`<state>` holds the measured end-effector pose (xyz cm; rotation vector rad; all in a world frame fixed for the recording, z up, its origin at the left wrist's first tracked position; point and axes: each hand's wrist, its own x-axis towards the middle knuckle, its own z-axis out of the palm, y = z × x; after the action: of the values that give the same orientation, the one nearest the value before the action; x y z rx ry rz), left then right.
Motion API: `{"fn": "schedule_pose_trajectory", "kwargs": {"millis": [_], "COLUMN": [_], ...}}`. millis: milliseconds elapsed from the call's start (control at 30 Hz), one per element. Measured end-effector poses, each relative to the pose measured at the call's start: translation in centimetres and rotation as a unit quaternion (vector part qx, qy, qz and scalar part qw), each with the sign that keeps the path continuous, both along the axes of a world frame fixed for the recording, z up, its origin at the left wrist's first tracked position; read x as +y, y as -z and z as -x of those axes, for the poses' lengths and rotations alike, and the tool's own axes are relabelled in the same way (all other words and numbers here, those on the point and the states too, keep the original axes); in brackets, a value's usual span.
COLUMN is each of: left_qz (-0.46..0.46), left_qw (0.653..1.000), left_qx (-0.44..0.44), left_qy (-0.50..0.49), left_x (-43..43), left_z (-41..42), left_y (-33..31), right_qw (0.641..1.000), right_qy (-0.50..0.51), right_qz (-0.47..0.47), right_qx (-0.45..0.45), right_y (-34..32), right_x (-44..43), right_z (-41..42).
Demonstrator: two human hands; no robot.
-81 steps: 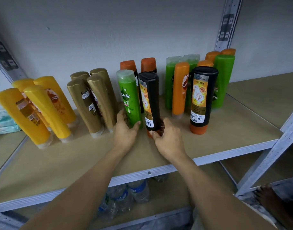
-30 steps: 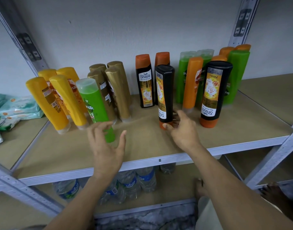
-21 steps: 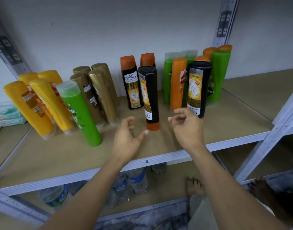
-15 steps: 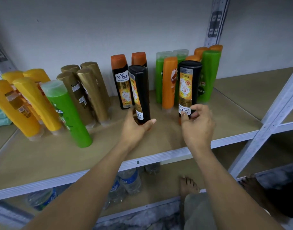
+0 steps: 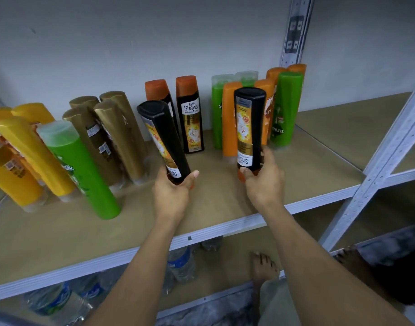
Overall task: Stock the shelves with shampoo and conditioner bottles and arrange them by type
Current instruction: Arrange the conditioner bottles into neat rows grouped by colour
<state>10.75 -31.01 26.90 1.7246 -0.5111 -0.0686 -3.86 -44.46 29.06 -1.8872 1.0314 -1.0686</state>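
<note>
"On the shelf [image 5: 307, 165], hand status?"
"Both clamped: left hand [image 5: 172, 196] grips tilted black bottle [image 5: 164, 137] at its lower end; right hand [image 5: 264, 182] grips upright black bottle [image 5: 248, 123] likewise, mid-shelf."

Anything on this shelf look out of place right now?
Yes: one green plastic bottle with a clear cap stands among the yellow bottles and the gold bottles at left, far from the other green bottles at right rear.

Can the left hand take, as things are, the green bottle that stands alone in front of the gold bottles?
Probably not yet. The left hand grips a black bottle, so its fingers are occupied. The green bottle stands near, with bare shelf between them.
</note>
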Motion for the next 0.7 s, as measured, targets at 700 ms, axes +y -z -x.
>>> {"fn": "schedule_pose_trajectory", "kwargs": {"millis": [700], "left_qz": [0.075], "left_qw": [0.995], "left_qx": [-0.012], "left_qy": [-0.068], "left_x": [-0.4], "left_z": [-1.5], "left_y": [1.4], "right_qw": [0.992], "right_qy": [-0.057], "right_qz": [0.114], "right_qx": [0.018], "right_y": [0.8], "right_x": [-0.1], "right_z": [-12.3]}}
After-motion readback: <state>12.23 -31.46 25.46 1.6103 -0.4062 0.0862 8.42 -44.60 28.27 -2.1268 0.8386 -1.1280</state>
